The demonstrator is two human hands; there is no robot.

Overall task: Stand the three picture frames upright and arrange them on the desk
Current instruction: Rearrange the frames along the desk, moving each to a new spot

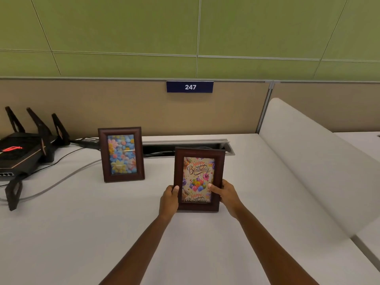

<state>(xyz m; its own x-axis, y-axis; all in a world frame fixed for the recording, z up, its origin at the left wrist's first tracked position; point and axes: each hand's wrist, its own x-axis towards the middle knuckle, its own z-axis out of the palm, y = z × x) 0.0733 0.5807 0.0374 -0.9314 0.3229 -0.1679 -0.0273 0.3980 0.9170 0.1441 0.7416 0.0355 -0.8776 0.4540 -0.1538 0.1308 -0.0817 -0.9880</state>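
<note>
A smooth, matte white desk [82, 233] fills the near half of the view, backed at its far edge by a beige fabric partition [144, 108] on which a small navy label [189, 87] reading 247 is fixed; green panelled wall is seen above it. At the right, a rounded white divider panel [304, 161] slopes across the desk. At the far left, a black angular router [22, 149] with several upright antennas and a red glowing mark is set, with grey and black cables [61, 179] trailing from it over the desk. A metal-rimmed cable slot [205, 141] is recessed along the far edge. Left of centre, a flower picture frame [121, 154] with a glossy dark brown wooden moulding is stood upright. To its right and nearer, a birthday picture frame [198, 179] of the same rectangular dark wood is held upright, its lower edge at or just above the desk. The left hand [169, 199] is closed on the frame's lower left side, thumb laid on the front moulding. The right hand [225, 194] is closed on the lower right side, thumb pressed across the glass. Only two frames are visible.
</note>
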